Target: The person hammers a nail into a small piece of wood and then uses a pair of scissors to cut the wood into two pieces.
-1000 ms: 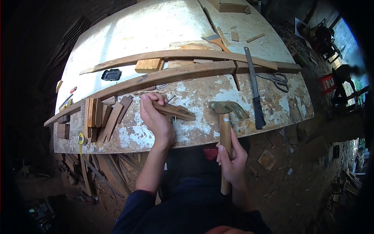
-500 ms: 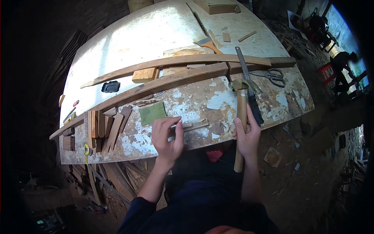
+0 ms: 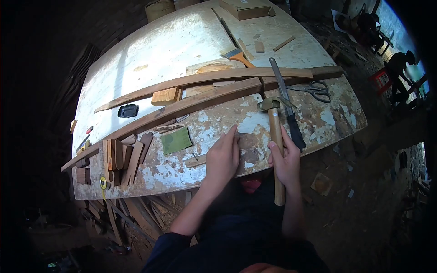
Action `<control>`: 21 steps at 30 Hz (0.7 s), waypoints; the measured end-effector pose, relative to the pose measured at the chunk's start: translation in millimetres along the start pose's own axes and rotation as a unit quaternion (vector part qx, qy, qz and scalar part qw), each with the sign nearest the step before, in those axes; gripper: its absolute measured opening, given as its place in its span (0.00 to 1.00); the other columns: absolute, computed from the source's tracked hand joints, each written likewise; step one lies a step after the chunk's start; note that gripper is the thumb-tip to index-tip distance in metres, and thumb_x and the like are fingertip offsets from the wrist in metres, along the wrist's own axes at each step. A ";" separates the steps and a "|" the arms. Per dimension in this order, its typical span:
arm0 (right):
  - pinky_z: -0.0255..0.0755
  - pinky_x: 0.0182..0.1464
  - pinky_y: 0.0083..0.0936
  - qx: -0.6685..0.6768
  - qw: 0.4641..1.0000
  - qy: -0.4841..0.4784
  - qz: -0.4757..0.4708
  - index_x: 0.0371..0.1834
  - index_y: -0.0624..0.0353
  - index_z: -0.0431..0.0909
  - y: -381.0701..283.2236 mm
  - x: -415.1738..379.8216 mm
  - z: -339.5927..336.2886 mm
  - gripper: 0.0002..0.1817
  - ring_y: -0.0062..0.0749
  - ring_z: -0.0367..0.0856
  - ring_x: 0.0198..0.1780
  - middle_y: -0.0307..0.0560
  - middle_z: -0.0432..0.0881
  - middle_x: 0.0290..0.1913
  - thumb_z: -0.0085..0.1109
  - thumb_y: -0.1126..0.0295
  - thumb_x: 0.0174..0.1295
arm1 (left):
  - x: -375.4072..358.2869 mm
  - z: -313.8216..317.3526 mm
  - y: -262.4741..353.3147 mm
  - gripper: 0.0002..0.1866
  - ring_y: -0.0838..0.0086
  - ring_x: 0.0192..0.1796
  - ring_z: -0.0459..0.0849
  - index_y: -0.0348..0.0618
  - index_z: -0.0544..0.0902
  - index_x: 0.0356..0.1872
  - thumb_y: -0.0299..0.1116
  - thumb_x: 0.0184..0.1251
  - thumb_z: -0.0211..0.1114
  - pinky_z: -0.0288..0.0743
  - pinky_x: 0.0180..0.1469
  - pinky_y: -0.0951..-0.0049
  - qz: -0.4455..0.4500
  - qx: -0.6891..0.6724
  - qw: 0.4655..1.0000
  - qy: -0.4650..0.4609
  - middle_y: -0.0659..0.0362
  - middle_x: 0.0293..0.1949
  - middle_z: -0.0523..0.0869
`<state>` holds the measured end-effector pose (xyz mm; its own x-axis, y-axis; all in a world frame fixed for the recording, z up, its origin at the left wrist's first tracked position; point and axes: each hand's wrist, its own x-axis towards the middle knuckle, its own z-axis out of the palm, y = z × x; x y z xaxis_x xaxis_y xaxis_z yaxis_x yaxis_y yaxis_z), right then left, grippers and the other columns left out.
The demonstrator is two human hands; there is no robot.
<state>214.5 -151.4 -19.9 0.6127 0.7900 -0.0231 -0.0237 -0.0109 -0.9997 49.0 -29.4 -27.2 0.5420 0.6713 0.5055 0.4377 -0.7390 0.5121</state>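
Note:
My right hand (image 3: 287, 161) is wrapped round the wooden handle of a claw hammer (image 3: 276, 132), whose metal head points away from me above the table. Beside it lies a long file (image 3: 283, 88) with a black handle. Over the near edge of the table, my left hand (image 3: 222, 157) has its fingers stretched out, and I see nothing held in it. It covers part of a small wooden strip (image 3: 195, 161), from which a thin nail (image 3: 195, 156) seems to stick up. A green square of sandpaper (image 3: 176, 141) lies just beyond, to the left.
Two long curved wooden beams (image 3: 200, 101) cross the worn table (image 3: 154, 166). Scissors (image 3: 318, 91) and a paintbrush (image 3: 239, 57) lie further off. Wood blocks (image 3: 116, 157), a tape measure (image 3: 104, 183) and a black tray (image 3: 128, 110) are at left; a cardboard box (image 3: 246, 9) stands at the back.
My left hand has moved right along the wooden strip, uncovering its left end, and its fingers are less curled. The hammer has shifted slightly left in my right hand.

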 end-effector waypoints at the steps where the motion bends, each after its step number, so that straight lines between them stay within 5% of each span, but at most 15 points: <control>1: 0.75 0.31 0.18 -0.001 1.000 -0.002 0.001 0.90 0.64 0.65 -0.5 0.7 -0.3 0.34 0.13 0.78 0.28 0.36 0.82 0.36 0.61 0.74 0.83 | 1.7 -1.3 0.7 0.20 0.47 0.41 0.95 0.34 0.84 0.67 0.27 0.77 0.72 0.91 0.58 0.55 -0.004 0.003 1.000 0.000 0.43 0.39 0.94; 10: 0.77 0.31 0.18 -0.001 1.000 -0.005 0.006 0.90 0.64 0.64 -0.9 0.1 -1.0 0.35 0.14 0.79 0.29 0.36 0.83 0.36 0.62 0.73 0.83 | 2.0 -4.6 1.5 0.19 0.49 0.38 0.94 0.37 0.86 0.67 0.24 0.78 0.71 0.88 0.42 0.53 -0.010 -0.018 1.000 -0.006 0.45 0.38 0.94; 21: 0.77 0.31 0.18 0.001 1.000 -0.006 0.003 0.90 0.64 0.64 0.6 -0.1 -2.0 0.35 0.14 0.79 0.29 0.36 0.82 0.37 0.61 0.73 0.83 | 4.7 -19.4 7.4 0.24 0.55 0.43 0.94 0.37 0.86 0.67 0.20 0.69 0.74 0.88 0.48 0.60 -0.017 -0.085 0.996 0.007 0.47 0.43 0.92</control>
<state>216.0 -152.7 -20.5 0.6029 0.7973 -0.0295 -0.0297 -0.0145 -0.9995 40.9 -30.6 -7.5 0.5183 0.6977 0.4946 0.3269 -0.6960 0.6393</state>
